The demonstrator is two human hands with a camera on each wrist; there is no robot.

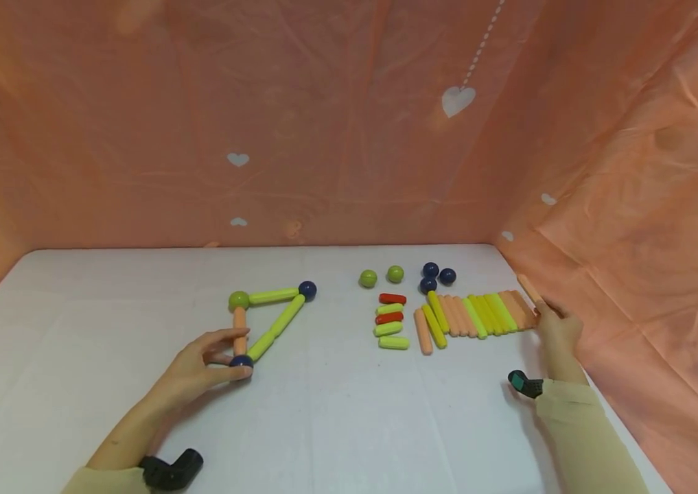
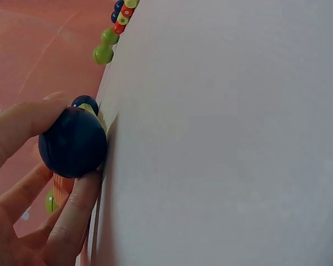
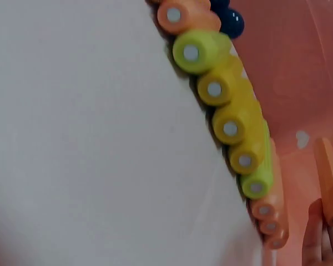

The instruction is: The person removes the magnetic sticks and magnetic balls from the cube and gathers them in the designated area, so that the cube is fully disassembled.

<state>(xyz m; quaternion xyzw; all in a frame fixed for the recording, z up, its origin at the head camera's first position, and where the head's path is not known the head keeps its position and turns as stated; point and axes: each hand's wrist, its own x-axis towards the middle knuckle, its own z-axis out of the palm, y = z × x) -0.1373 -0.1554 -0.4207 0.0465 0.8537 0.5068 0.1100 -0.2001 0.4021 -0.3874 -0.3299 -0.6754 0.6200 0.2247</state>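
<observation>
On the left of the table lies a frame of magnetic rods and balls: a green ball (image 1: 239,300), an orange rod (image 1: 240,332), yellow-green rods (image 1: 274,296) and a dark blue ball (image 1: 307,290) at the far corner. My left hand (image 1: 203,363) grips the near dark blue ball (image 2: 73,142) between thumb and fingers, its other fingers by the orange rod. At the right end of a row of rods (image 1: 478,314), my right hand (image 1: 560,336) pinches a loose orange rod (image 1: 530,289), raised above the table. In the right wrist view that orange rod (image 3: 327,180) stands between the fingertips.
Short red and yellow-green rods (image 1: 390,318) form a column at the middle right. Behind them are two green balls (image 1: 368,278) and three dark blue balls (image 1: 430,270). An orange rod (image 1: 423,332) and a yellow rod lie apart from the row. Orange cloth (image 1: 324,137) hangs behind the table.
</observation>
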